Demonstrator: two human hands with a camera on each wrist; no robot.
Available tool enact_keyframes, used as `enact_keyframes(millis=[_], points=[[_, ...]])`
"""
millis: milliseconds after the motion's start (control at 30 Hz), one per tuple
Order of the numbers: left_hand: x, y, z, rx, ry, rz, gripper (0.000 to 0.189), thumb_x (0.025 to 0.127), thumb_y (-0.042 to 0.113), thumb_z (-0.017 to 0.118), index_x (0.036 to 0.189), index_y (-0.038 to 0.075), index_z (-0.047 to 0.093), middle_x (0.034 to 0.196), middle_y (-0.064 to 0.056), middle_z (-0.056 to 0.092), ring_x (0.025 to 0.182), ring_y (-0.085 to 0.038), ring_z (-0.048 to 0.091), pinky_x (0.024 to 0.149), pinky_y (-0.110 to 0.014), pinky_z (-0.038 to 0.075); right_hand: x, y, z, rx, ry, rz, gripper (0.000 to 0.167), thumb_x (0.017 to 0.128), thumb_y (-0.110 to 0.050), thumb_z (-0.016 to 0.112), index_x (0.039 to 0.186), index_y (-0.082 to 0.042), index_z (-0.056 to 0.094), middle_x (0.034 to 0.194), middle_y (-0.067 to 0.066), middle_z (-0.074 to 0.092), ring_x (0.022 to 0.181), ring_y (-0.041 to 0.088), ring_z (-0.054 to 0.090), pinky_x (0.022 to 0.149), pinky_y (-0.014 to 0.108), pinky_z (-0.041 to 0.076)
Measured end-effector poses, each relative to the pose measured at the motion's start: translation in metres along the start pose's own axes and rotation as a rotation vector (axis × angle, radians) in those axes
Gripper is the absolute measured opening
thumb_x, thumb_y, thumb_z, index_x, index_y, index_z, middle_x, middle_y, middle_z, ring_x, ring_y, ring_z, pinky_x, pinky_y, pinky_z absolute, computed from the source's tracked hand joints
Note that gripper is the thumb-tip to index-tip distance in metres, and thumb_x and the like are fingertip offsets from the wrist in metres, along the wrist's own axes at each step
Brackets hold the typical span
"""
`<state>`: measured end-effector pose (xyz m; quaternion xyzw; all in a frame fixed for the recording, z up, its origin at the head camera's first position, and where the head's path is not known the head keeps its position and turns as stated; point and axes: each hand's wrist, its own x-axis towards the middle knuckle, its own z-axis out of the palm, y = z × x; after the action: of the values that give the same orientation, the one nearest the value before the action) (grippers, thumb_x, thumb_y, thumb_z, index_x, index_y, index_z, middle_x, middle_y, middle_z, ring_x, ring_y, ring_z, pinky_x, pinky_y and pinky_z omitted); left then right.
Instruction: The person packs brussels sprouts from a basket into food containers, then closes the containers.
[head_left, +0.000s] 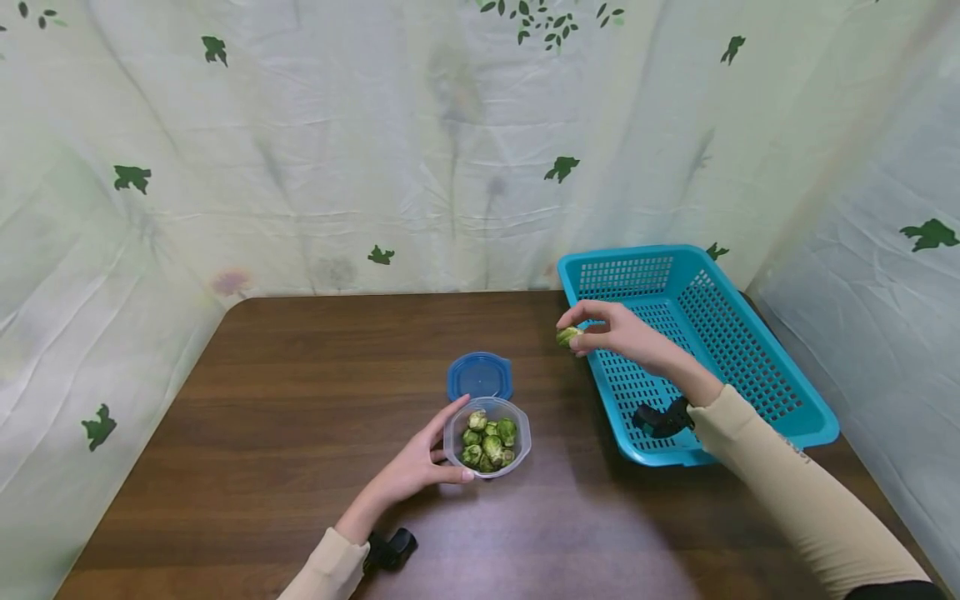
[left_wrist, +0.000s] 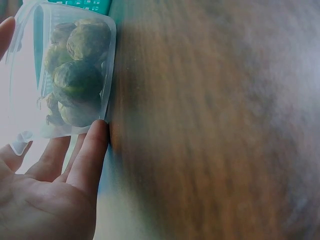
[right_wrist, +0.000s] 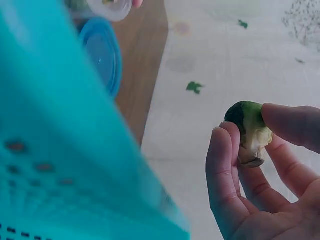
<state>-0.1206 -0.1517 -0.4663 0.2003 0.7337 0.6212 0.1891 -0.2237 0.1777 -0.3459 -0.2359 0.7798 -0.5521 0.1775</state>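
Observation:
A clear plastic container (head_left: 525, 443) with several Brussels sprouts (head_left: 492, 450) inside stands on the table. My left hand (head_left: 420, 457) grips its left side, thumb at the near edge and fingers round the far side; the left wrist view shows fingertips against the container wall (left_wrist: 111, 65). My right hand (head_left: 611, 329) pinches a single Brussels sprout (right_wrist: 253, 131) between thumb and fingers. That sprout is in the air, over the left rim of a blue plastic basket (head_left: 750, 367). Just behind the container lies a round blue lid (head_left: 480, 375).
The brown wooden table (head_left: 300, 400) ends at a white curtain (head_left: 315, 150) with green leaf prints, which hangs behind and on both sides. The basket's raised perforated walls take up the table's right side, under my right forearm.

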Motion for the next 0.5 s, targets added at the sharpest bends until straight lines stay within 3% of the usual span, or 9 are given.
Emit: enact_keyframes(millis=[267,500], points=[[0.0,0.0,0.0,-0.004,0.001,0.002,0.095,0.08,0.01,0.077,0.154,0.017,0.018,0.154,-0.017,0.02,0.134,-0.034,0.033,0.098,-0.042,0.043,0.0,-0.008,0.018,-0.03,-0.054,-0.04,0.023,0.092,-0.001,0.059,0.115,0.004,0.058,0.11,0.017,0.055,0.086,0.027,0.062,0.078,0.037,0.053],[0.0,-0.001,0.0,-0.004,0.0,-0.006,0.094,0.081,0.012,0.077,0.154,0.017,0.018,0.153,-0.017,0.021,0.133,-0.035,0.034,0.098,-0.044,0.042,0.002,-0.013,0.037,-0.044,-0.09,-0.044,0.023,0.092,-0.005,0.06,0.114,0.002,0.059,0.107,0.015,0.059,0.089,0.026,0.064,0.08,0.04,0.053]])
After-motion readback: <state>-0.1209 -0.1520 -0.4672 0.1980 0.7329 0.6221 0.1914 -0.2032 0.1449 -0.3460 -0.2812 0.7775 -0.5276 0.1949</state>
